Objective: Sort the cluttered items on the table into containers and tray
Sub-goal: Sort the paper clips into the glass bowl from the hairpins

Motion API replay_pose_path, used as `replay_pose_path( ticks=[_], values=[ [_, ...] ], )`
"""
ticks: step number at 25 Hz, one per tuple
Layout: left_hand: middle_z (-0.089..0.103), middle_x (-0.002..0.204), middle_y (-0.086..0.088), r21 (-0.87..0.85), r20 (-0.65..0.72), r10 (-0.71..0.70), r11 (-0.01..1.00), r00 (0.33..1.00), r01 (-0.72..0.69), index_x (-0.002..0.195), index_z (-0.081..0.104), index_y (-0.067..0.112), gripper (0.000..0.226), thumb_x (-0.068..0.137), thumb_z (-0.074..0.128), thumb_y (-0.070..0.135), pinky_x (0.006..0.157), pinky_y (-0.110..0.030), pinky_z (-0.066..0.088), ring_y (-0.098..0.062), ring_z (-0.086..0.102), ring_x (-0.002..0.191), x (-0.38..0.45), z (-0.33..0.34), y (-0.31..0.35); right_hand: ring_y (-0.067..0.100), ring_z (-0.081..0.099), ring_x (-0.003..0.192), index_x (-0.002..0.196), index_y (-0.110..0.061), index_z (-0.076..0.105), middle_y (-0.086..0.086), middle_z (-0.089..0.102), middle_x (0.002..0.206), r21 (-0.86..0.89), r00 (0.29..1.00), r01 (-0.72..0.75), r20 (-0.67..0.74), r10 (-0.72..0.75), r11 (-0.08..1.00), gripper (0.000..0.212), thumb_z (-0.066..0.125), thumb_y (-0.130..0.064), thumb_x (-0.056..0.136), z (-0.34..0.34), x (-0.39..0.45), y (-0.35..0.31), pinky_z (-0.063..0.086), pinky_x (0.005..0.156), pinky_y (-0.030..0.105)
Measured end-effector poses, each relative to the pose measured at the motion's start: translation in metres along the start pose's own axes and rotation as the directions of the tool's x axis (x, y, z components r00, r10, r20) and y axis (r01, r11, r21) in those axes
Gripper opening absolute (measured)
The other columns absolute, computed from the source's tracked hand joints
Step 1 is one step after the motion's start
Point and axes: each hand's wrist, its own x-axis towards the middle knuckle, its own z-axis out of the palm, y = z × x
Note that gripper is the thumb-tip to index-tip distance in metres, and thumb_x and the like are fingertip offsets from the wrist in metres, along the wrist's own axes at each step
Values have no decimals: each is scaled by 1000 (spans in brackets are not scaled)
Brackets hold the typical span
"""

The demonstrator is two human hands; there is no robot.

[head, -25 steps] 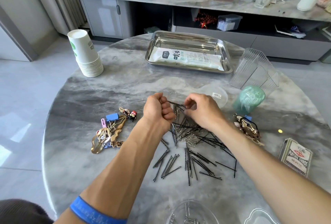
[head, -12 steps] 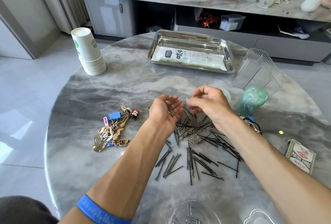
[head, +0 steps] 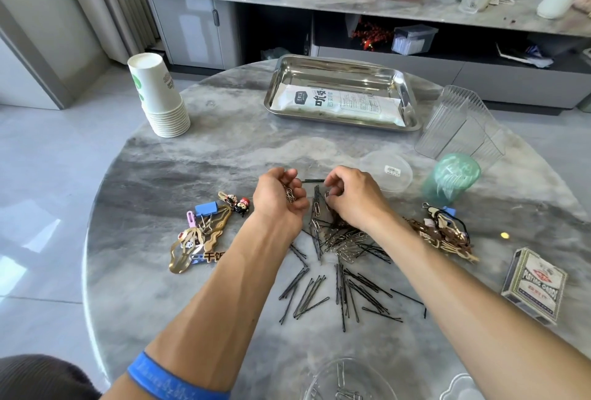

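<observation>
- My left hand (head: 279,195) is turned palm-up over the marble surface (head: 198,172), fingers curled; its grip cups a small bunch of silver paper clips (head: 290,195).
- My right hand (head: 353,196) is palm-down just beside it, fingertips drawn together over the far edge of the mixed pile; its grip appears to pinch a clip, though the fingers hide exactly what is held.
- The pile of paper clips (head: 347,244) lies under and just behind my right wrist, tangled with black bobby pins (head: 342,291) that fan out toward me across the surface.
- One bobby pin (head: 313,180) lies apart, on the far side of the gap between my two hands.
- A clear container (head: 345,380) at the near edge already holds a few paper clips.
- Left of my left arm: a cluster of gold hair clips (head: 192,244), a blue binder clip (head: 206,208) and small figure charms (head: 236,203).
- Right of my right arm: a second heap of hair accessories (head: 443,235), and nearer me a deck of playing cards (head: 535,284).
- Far side: a steel tray (head: 339,68) holding a white packet (head: 335,105), a stack of paper cups (head: 158,95), clear ribbed containers (head: 460,124), a clear lid (head: 385,171) and a green cup (head: 451,177).
</observation>
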Motion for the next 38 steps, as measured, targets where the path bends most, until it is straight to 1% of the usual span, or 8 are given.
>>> replay_pose_path(
  ticks=[6,9,12,14,23,29,35,38],
  values=[
    [42,61,-1,24,0,16,1000,1000,-16,68,52,11,35,100,41,19,35,-15,24,-9,38,42,-3,3,-4,11,58,76,82,-26,59,-10,62,82,20,988,-152,-4,152,988,23,76,-21,67,1,5,3,38,55,22],
    [44,60,-1,24,-12,33,999,999,-32,68,53,10,35,99,42,18,36,-14,28,-10,39,44,-2,2,-2,9,58,65,78,-23,59,-8,63,75,200,976,-202,-43,215,959,20,77,-17,71,-7,4,2,42,57,24],
    [48,58,-2,67,-16,46,997,999,-45,68,55,9,35,99,43,17,39,-16,36,-11,46,44,-2,2,-5,14,60,52,79,-12,56,7,62,67,676,955,-240,36,293,697,20,68,4,75,-23,1,-3,50,48,27],
    [54,63,-5,91,8,37,995,999,-37,72,58,7,35,101,42,19,45,-20,44,-15,53,53,-2,4,-9,17,64,55,81,-9,55,11,64,68,816,969,-225,129,210,533,24,66,12,78,-30,-1,-10,55,50,27],
    [62,84,-18,-48,62,-19,999,998,22,91,61,-6,36,104,36,17,50,-22,57,-26,62,74,-5,2,-8,12,62,56,82,-14,66,8,69,72,505,982,-157,-12,189,849,16,69,2,83,-24,-7,0,56,52,28],
    [62,88,-18,-98,135,-8,995,991,21,96,61,-6,32,103,39,17,59,-26,60,-29,65,81,-7,6,-7,21,68,72,94,-5,73,18,75,87,683,985,-130,172,14,719,16,73,4,81,-30,-14,2,59,62,33],
    [61,77,-13,-122,39,4,993,999,1,89,60,-2,31,102,33,9,56,-24,55,-23,61,68,-6,7,-6,13,63,56,74,-12,63,7,67,70,630,920,-153,-190,342,761,22,71,7,81,-34,-8,14,54,52,21],
    [50,68,-6,-117,9,1,993,1000,0,106,55,0,27,98,29,0,43,-19,36,-14,48,53,-5,3,-6,11,62,68,77,-21,62,-8,65,77,184,906,-120,-381,184,976,18,69,-5,84,-31,-10,21,45,62,21]
  ],
)
